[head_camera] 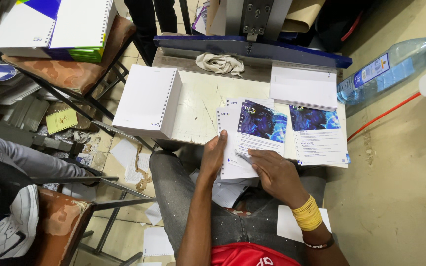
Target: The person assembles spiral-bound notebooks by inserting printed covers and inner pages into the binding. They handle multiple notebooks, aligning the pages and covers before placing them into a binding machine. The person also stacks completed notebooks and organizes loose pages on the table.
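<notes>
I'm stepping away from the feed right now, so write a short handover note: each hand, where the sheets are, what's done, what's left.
Left hand: holds the left edge of a small stack of punched sheets at the table edge.
Right hand: on the printed blue cover sheet, fingers pinching its lower edge on top of that stack.
More covers lie to the right, plain sheets behind them, a thick punched block to the left.
Done: cover laid on the stack, slightly askew.
Left: square it up; nothing is bound yet.
</notes>
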